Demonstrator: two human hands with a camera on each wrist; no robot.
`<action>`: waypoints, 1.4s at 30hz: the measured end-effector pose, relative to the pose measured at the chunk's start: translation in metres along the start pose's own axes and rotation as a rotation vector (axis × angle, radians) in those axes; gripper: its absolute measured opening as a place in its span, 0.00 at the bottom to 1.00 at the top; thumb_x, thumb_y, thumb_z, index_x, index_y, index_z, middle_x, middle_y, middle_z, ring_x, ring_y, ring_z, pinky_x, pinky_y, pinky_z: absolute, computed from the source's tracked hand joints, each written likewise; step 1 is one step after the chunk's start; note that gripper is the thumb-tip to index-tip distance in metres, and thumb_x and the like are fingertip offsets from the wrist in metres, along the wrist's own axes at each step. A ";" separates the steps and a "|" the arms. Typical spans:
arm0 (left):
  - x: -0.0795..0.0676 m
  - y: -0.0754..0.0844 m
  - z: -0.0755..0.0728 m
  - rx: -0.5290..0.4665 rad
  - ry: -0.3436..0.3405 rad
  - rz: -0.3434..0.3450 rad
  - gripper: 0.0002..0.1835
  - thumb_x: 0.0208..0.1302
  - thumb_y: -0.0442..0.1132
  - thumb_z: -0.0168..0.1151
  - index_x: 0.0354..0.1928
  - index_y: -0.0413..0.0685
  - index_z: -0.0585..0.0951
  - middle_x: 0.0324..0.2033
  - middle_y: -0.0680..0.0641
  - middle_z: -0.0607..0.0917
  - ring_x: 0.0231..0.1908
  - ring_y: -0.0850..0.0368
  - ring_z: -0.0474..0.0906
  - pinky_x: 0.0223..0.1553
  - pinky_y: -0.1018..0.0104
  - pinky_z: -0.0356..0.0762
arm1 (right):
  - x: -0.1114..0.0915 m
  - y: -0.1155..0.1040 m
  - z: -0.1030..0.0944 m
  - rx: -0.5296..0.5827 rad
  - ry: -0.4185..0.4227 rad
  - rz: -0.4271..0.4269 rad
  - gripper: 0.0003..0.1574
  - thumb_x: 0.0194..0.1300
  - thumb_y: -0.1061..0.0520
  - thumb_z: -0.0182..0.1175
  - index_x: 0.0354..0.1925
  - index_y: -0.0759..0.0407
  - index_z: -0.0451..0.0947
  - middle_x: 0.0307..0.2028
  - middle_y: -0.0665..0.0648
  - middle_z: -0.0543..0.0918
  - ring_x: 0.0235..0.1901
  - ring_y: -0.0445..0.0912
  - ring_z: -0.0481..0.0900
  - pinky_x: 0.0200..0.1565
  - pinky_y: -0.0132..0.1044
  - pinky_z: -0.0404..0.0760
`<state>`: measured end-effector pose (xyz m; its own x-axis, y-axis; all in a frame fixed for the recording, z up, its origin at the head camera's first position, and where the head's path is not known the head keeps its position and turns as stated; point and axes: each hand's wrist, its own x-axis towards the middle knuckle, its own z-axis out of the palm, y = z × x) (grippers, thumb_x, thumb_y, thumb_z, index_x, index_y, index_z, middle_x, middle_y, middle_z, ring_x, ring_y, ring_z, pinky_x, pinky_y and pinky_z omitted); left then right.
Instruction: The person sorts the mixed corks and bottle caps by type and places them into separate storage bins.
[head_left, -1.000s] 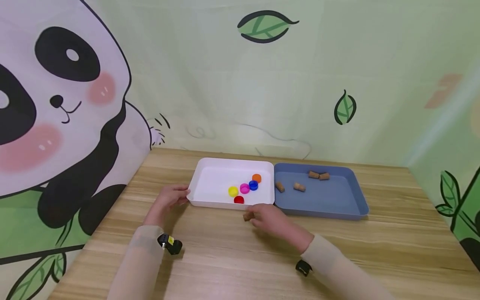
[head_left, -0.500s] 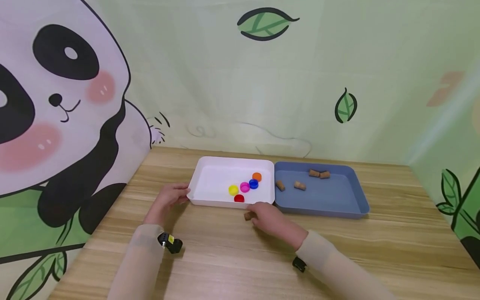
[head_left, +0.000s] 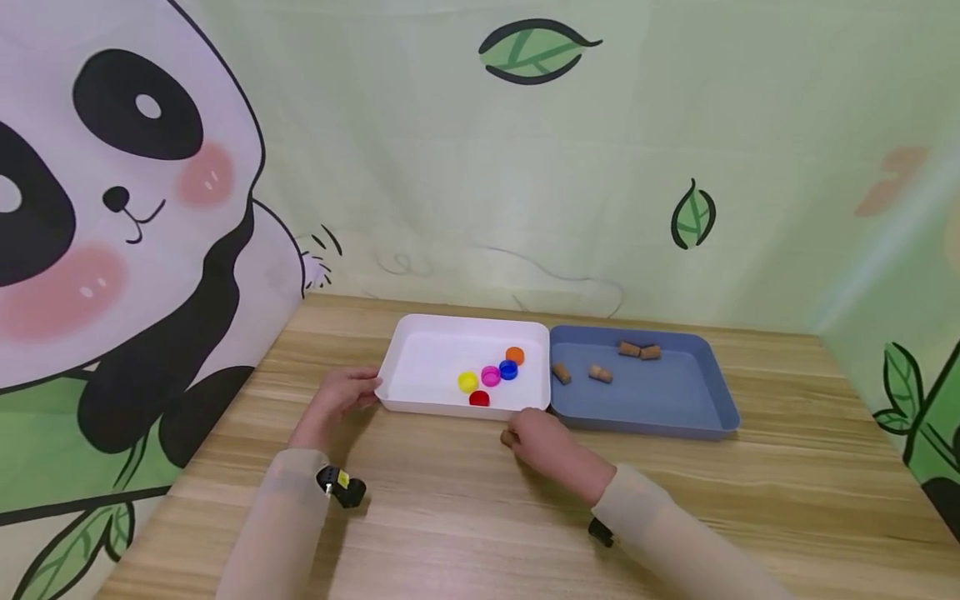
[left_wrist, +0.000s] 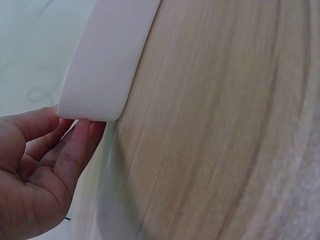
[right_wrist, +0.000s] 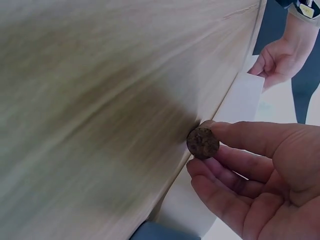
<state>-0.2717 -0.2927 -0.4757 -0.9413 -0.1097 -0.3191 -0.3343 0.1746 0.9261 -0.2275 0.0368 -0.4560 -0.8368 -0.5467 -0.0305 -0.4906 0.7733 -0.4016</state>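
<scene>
In the head view my left hand is at the near left corner of a white tray. Up close in the left wrist view, its thumb and fingertips hold the end of the tray's wall. My right hand is low over the table, just before the tray's near right corner. Between thumb and fingers it pinches a brown wine cork, whose round end faces the right wrist camera. From the head most of that cork is covered by the hand. It lies close to the tray's outer front wall.
Inside the white tray are yellow, pink, blue, orange and red caps. A blue-grey tray adjoins it on the right, with several corks in it. A printed cloth hangs behind the wooden table.
The right hand and its cork have shifted slightly right along the white tray's front, and the hand now covers more of the cork. My left hand stays at the tray's corner.
</scene>
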 end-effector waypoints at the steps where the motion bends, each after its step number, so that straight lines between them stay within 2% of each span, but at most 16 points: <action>1: 0.000 0.001 0.000 -0.004 0.003 -0.001 0.23 0.72 0.27 0.58 0.65 0.20 0.71 0.47 0.38 0.87 0.30 0.68 0.82 0.37 0.77 0.86 | 0.000 0.001 0.000 0.002 -0.002 0.000 0.15 0.71 0.62 0.63 0.25 0.64 0.81 0.20 0.54 0.75 0.25 0.46 0.68 0.32 0.39 0.75; 7: 0.001 0.001 0.002 -0.008 -0.006 0.006 0.23 0.72 0.26 0.58 0.65 0.19 0.71 0.43 0.41 0.88 0.29 0.68 0.81 0.36 0.77 0.86 | 0.000 0.008 0.000 0.062 -0.039 0.042 0.19 0.72 0.57 0.63 0.22 0.60 0.80 0.16 0.48 0.67 0.22 0.43 0.65 0.27 0.30 0.64; 12: 0.001 0.001 0.003 0.003 -0.009 0.007 0.23 0.72 0.27 0.58 0.65 0.20 0.71 0.46 0.37 0.87 0.29 0.68 0.81 0.38 0.76 0.86 | -0.002 0.014 -0.002 0.153 -0.077 0.101 0.24 0.72 0.55 0.64 0.18 0.60 0.78 0.13 0.46 0.64 0.18 0.41 0.63 0.23 0.27 0.59; 15: 0.000 0.002 0.003 0.007 -0.013 0.005 0.24 0.72 0.27 0.58 0.65 0.20 0.71 0.48 0.36 0.87 0.30 0.68 0.81 0.38 0.76 0.86 | -0.002 0.016 -0.004 0.171 -0.084 0.104 0.21 0.69 0.58 0.66 0.19 0.61 0.78 0.13 0.46 0.64 0.18 0.40 0.63 0.23 0.26 0.58; 20: 0.000 0.003 0.002 -0.003 -0.015 -0.006 0.24 0.72 0.28 0.58 0.66 0.20 0.70 0.44 0.41 0.88 0.29 0.67 0.81 0.37 0.77 0.86 | -0.001 0.017 -0.005 0.173 -0.100 0.107 0.14 0.65 0.61 0.69 0.23 0.60 0.81 0.15 0.47 0.66 0.21 0.41 0.65 0.25 0.26 0.61; 23: 0.000 0.003 0.002 -0.006 -0.009 -0.012 0.24 0.72 0.28 0.58 0.66 0.21 0.71 0.45 0.40 0.88 0.29 0.67 0.81 0.36 0.77 0.85 | -0.001 0.018 -0.007 0.200 -0.114 0.119 0.10 0.66 0.60 0.69 0.26 0.60 0.84 0.17 0.48 0.70 0.23 0.41 0.68 0.27 0.28 0.65; 29: -0.002 0.003 0.002 0.018 -0.007 -0.028 0.24 0.73 0.29 0.59 0.67 0.23 0.71 0.60 0.28 0.81 0.31 0.67 0.82 0.40 0.75 0.87 | -0.005 0.023 -0.013 0.227 -0.109 0.105 0.02 0.64 0.61 0.69 0.34 0.60 0.88 0.25 0.50 0.79 0.29 0.42 0.72 0.31 0.29 0.71; 33: -0.003 0.003 0.003 0.024 -0.002 -0.042 0.24 0.73 0.29 0.58 0.67 0.24 0.71 0.64 0.27 0.77 0.32 0.67 0.81 0.41 0.75 0.87 | -0.008 0.028 -0.018 0.236 -0.099 0.075 0.07 0.64 0.61 0.70 0.41 0.61 0.89 0.29 0.51 0.84 0.31 0.41 0.73 0.33 0.29 0.74; 39: -0.002 0.002 0.002 0.031 0.002 -0.040 0.24 0.73 0.30 0.58 0.67 0.24 0.71 0.61 0.28 0.80 0.31 0.67 0.81 0.38 0.77 0.85 | -0.012 0.033 -0.028 0.298 -0.109 0.087 0.14 0.65 0.60 0.69 0.49 0.61 0.88 0.41 0.55 0.90 0.37 0.41 0.78 0.43 0.33 0.83; 42: -0.003 0.002 0.002 0.020 -0.004 -0.018 0.25 0.73 0.29 0.58 0.67 0.22 0.70 0.61 0.27 0.79 0.32 0.67 0.81 0.39 0.76 0.86 | -0.013 0.036 -0.032 0.318 -0.109 0.050 0.14 0.66 0.59 0.68 0.49 0.61 0.88 0.43 0.56 0.91 0.38 0.41 0.79 0.41 0.32 0.83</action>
<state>-0.2701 -0.2904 -0.4729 -0.9354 -0.1090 -0.3365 -0.3519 0.1926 0.9160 -0.2419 0.0821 -0.4403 -0.8185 -0.5550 -0.1485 -0.3345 0.6705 -0.6622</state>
